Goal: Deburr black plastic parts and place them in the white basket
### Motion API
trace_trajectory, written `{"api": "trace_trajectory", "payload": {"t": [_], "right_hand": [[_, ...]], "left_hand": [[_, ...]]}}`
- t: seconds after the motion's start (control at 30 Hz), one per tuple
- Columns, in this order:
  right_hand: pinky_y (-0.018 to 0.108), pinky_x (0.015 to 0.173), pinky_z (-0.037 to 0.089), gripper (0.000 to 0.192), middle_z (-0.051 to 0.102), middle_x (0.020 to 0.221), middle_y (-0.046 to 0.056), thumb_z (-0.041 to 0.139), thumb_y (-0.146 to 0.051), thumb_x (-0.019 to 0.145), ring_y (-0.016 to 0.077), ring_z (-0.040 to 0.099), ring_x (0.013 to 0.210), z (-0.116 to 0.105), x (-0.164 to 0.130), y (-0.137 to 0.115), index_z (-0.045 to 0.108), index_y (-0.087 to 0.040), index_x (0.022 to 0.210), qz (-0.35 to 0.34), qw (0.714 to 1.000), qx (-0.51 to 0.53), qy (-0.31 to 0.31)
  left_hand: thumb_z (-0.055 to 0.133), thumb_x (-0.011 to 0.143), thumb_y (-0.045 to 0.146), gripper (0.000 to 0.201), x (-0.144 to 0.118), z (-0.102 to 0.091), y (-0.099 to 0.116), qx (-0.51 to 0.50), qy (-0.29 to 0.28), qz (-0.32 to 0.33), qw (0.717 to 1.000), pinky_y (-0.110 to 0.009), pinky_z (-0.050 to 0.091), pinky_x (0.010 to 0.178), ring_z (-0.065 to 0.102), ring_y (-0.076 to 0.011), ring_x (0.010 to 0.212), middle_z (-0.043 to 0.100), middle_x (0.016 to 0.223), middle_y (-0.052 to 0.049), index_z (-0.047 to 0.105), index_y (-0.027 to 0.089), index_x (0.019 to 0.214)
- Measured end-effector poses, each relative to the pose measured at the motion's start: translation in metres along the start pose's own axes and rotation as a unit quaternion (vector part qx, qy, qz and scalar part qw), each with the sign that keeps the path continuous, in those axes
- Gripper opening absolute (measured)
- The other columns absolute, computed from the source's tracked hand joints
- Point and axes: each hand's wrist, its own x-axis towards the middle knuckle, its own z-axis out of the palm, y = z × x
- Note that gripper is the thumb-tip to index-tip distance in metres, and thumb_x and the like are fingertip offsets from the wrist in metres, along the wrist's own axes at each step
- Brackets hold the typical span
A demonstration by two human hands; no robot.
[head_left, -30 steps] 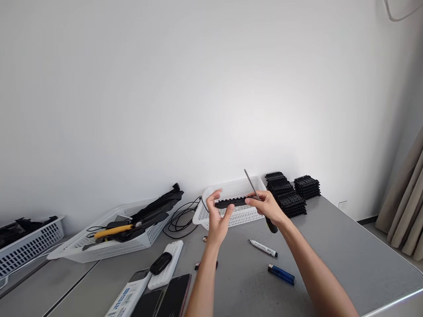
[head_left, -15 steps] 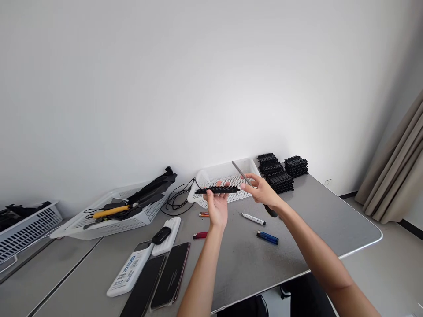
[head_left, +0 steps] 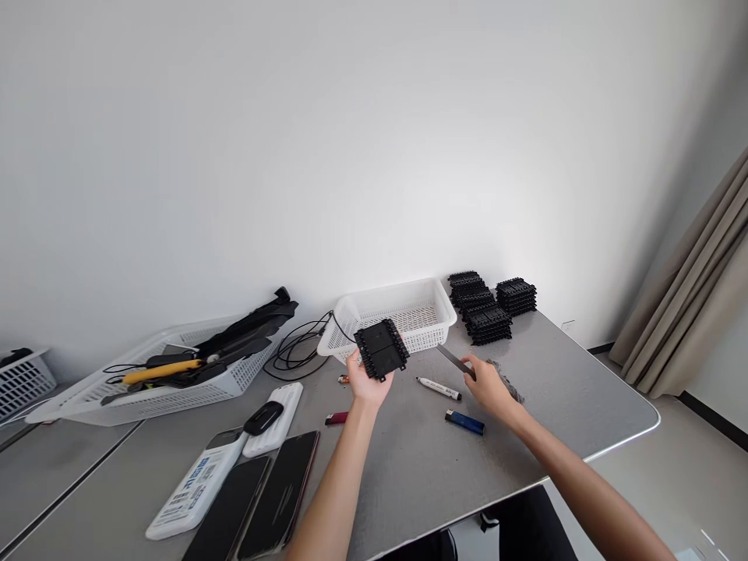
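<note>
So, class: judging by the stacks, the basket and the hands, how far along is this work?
Done: hard to tell; the white basket looks empty. In hand: left hand holds a black tray, right hand a file. Left: black stacks sit untouched.

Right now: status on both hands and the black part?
Left hand holds black tray, face up. Right hand grips metal file, lowered near marker. Nothing between them.

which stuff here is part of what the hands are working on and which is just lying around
In hand:
- black plastic part, held up by the left hand
- metal file, in the right hand
- stacks of like black parts
- white basket

Lying about:
- marker
- blue lighter
- red lighter
- phones
- cables
</note>
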Motion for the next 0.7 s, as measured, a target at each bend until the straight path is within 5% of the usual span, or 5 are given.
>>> {"api": "trace_trajectory", "payload": {"t": [0.17, 0.37, 0.7], "right_hand": [[0.026, 0.077, 0.041, 0.035, 0.067, 0.104, 0.009, 0.047, -0.012, 0.091, 0.0212, 0.063, 0.096, 0.018, -0.001, 0.013, 0.056, -0.018, 0.124, 0.023, 0.994, -0.110, 0.008], [0.028, 0.077, 0.041, 0.034, 0.065, 0.108, 0.012, 0.044, -0.012, 0.094, 0.0230, 0.063, 0.097, 0.029, 0.003, 0.020, 0.055, -0.016, 0.126, 0.039, 0.984, -0.172, -0.003], [0.033, 0.087, 0.039, 0.032, 0.060, 0.115, 0.016, 0.041, -0.010, 0.094, 0.0279, 0.052, 0.109, 0.035, 0.003, 0.025, 0.058, -0.013, 0.121, 0.013, 0.969, -0.247, 0.021]], "left_hand": [[0.049, 0.084, 0.041, 0.042, 0.001, -0.023, -0.004, -0.029, 0.038, -0.024, 0.999, -0.040, 0.055, 0.086, 0.071, -0.0246, 0.093, 0.075, 0.098, -0.009, 0.067, 0.020, 0.115], [0.051, 0.082, 0.042, 0.043, -0.007, -0.036, -0.004, -0.040, 0.035, -0.038, 0.998, -0.041, 0.055, 0.085, 0.071, -0.0263, 0.093, 0.075, 0.099, -0.010, 0.067, 0.019, 0.115], [0.050, 0.079, 0.044, 0.052, -0.012, -0.030, -0.011, -0.025, -0.017, -0.025, 0.999, -0.044, 0.054, 0.090, 0.066, -0.0310, 0.107, 0.071, 0.112, -0.015, 0.064, 0.014, 0.120]]}}
